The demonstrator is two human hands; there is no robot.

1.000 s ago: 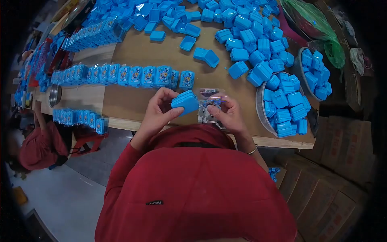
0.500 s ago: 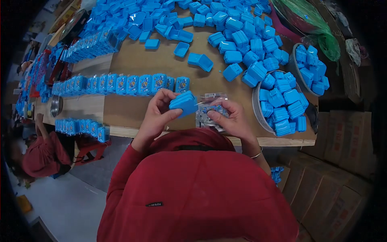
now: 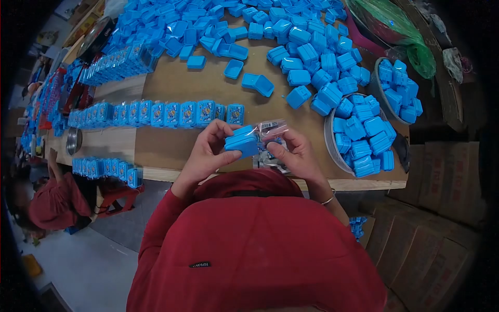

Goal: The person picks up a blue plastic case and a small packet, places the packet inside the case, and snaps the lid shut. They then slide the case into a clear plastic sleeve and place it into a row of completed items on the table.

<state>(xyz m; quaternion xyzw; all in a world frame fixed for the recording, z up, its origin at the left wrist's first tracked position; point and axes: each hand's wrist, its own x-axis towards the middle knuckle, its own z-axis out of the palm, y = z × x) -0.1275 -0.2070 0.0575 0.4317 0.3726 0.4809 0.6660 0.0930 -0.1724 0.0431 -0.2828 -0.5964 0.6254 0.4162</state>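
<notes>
My left hand grips a closed blue box between thumb and fingers, above the table's near edge. To its right, my right hand pinches a clear plastic bag with a barcode label at its top. The bag lies right against the box's right end; whether the box is inside it I cannot tell. Under the hands lie printed clear packets. Left of the hands, a row of packaged blue boxes with printed fronts stands on the table.
Loose blue boxes are heaped at the back. Two tubs, one near and one farther right, hold more. A metal bowl stands at left, near a seated person. Cartons are at lower right.
My left hand and the blue box have moved slightly right. My right hand now holds the clear bag up beside the box; the bag was lower before.
</notes>
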